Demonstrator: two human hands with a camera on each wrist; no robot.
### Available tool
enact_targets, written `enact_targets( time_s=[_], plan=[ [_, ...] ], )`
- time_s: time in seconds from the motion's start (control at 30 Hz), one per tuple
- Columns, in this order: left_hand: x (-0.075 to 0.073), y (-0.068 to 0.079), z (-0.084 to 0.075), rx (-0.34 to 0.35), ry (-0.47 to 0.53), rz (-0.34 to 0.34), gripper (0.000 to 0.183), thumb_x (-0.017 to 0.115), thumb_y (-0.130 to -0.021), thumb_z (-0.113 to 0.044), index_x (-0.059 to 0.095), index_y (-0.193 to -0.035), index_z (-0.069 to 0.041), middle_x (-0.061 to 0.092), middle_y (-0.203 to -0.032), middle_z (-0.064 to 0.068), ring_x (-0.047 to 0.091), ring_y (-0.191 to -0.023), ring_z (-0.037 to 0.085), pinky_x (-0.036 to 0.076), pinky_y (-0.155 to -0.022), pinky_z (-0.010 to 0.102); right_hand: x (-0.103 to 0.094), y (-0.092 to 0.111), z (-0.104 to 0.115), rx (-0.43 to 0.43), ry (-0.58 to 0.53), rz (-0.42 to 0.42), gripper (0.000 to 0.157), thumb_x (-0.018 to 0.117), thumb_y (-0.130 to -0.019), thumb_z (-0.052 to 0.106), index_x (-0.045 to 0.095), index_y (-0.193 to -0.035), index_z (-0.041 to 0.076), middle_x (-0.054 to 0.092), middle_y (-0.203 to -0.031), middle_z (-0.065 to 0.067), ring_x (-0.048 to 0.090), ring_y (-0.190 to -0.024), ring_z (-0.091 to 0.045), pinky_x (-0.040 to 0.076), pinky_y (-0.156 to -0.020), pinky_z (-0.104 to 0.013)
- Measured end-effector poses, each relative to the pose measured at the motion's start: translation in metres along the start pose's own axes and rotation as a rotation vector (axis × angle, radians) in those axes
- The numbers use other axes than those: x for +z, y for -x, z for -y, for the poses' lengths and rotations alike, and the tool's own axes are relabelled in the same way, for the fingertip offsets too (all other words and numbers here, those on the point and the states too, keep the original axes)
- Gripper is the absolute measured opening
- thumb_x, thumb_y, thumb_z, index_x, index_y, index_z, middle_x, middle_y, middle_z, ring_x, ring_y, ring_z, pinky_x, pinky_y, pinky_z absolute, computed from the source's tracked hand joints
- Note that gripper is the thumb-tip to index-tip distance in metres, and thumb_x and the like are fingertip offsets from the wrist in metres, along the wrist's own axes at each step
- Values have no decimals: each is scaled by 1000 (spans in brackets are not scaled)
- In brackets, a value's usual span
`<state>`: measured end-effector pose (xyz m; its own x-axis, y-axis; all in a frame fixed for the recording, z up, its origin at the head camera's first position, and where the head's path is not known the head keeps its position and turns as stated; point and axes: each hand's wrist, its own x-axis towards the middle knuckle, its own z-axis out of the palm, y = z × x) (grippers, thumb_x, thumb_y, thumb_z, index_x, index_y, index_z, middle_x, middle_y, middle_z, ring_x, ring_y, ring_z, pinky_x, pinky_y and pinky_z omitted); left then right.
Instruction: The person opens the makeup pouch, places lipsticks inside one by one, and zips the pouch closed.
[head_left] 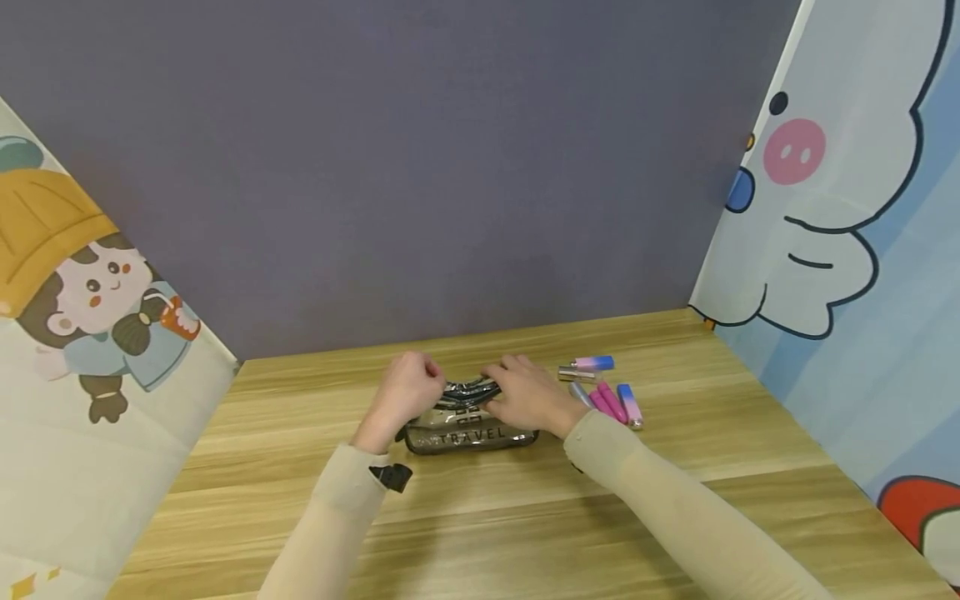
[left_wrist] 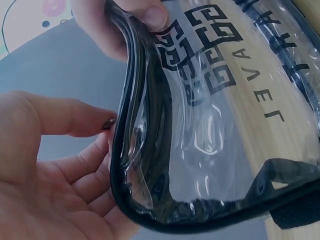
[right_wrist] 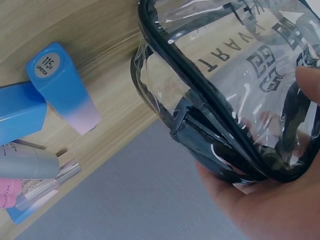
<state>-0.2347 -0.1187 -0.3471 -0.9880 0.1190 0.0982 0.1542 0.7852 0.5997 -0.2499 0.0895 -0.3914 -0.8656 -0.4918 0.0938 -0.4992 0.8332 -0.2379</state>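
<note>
Handling the clear bag by its rim at frame centre appears to be the current step; the next move likely calls for steadying one end. Between both hands sits the bag: left hand pinching its left edge, right hand clamped on its right; cosmetic tubes lie right of centre.

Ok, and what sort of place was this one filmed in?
Probably a staged recording corner, though the wider room is out of view: a wood-grain table in front of a plain grey panel, with cartoon-printed sheets on both sides.
</note>
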Motion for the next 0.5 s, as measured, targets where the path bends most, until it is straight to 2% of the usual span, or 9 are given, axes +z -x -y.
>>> enact_targets(
  time_s=[0.13, 0.37, 0.5],
  plan=[
    [4, -1, -3, 5, -2, 12, 14, 60, -88, -6, 69, -77, -8, 63, -72, 4, 54, -57, 17, 46, -56, 31, 0, 0, 0, 0, 0, 5, 59, 67, -94, 45, 57, -145, 16, 58, -135, -7, 54, -120, -25, 47, -106, -45],
    [10, -2, -6, 14, 5, 23, 12, 61, -88, -7, 71, -81, -7, 67, -78, 4, 59, -60, 18, 50, -60, 32, 2, 1, 0, 4, 2, 6, 58, 66, -95, 46, 57, -144, 17, 58, -134, -6, 54, -120, -24, 47, -105, -45],
    [13, -3, -8, 20, 18, 28, 13, 61, -87, -5, 71, -79, -8, 65, -75, 3, 56, -59, 17, 49, -58, 31, 2, 1, -1, -1, -3, -3, 57, 66, -96, 45, 57, -144, 16, 58, -134, -7, 54, -121, -25, 47, -105, -46]
  ],
)
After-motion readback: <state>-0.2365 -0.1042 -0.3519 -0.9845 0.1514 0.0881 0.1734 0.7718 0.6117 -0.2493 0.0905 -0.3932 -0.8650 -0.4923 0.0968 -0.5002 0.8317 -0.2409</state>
